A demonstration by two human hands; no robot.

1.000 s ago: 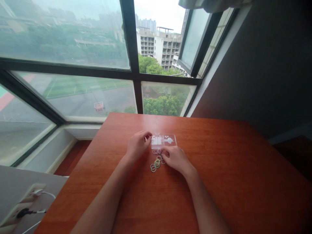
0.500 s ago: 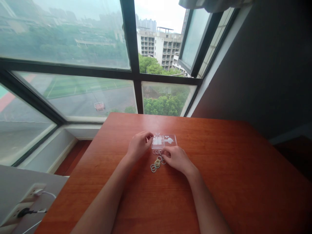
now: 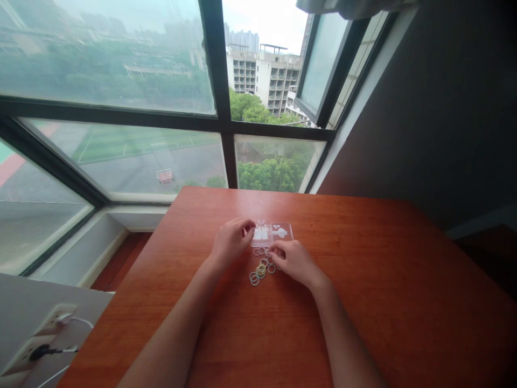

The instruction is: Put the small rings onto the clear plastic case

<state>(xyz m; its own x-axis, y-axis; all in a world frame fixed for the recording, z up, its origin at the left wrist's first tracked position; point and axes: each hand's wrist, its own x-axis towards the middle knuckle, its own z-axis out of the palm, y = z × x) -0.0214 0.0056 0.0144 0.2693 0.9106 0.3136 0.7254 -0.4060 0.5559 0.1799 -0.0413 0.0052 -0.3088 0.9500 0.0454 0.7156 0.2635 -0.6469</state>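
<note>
A clear, flat plastic box (image 3: 286, 233) with white print lies on the table. My left hand (image 3: 233, 240) is curled at its left edge, thumb and fingers closed on that side. In front of the box several small rings are scattered: pale ones (image 3: 254, 278) and a yellowish cluster (image 3: 260, 270). My right hand (image 3: 295, 262) is over the right side of the rings, just below the box's front edge. Its thumb and forefinger are pinched together beside the pale rings; what is between them, if anything, is too small to make out.
The reddish-brown wooden table (image 3: 383, 280) stretches out on both sides of my arms. Beyond its far edge is a dark-framed window (image 3: 228, 126). Wall sockets (image 3: 48, 334) with plugged-in cables are low on the left. A dark wall (image 3: 424, 108) rises at the right.
My right hand has shifted slightly right and up, uncovering more of the rings under it. My left hand and the box have hardly moved.
</note>
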